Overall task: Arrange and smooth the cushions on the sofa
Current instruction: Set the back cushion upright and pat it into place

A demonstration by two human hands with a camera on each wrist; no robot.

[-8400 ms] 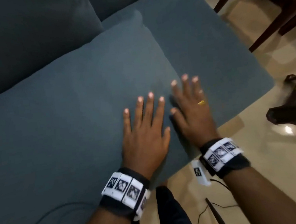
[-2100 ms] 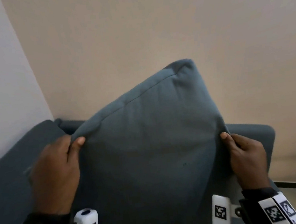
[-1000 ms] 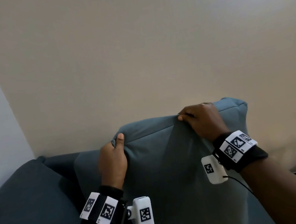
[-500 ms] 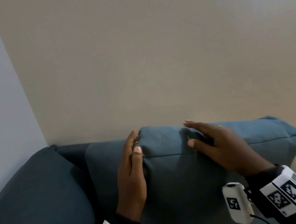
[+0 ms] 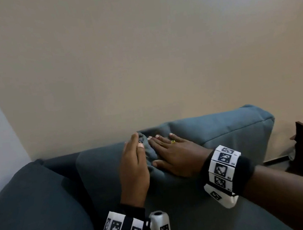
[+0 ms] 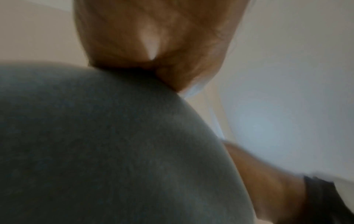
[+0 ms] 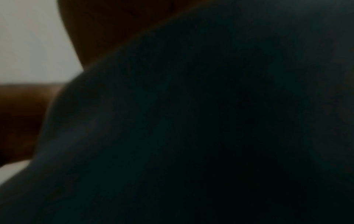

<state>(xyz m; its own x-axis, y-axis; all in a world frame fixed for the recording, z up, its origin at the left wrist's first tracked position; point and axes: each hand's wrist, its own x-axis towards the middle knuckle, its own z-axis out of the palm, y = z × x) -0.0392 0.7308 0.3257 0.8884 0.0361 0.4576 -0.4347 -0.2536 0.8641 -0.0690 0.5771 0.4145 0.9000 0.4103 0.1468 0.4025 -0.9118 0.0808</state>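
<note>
Beige wall [image 5: 140, 50] behind; on the teal cushion [image 5: 223, 133], both flat hands, left hand [image 5: 134, 171] at nine o'clock of right hand [image 5: 177, 157].

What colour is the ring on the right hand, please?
Gold ring with a yellowish top, on the right hand; head view.

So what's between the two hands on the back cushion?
In the head view, a bunched fold of the cushion sits between the left hand and right hand.

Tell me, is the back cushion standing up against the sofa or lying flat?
Standing: the cushion leans upright against the wall, both hands flat on its left corner.
</note>
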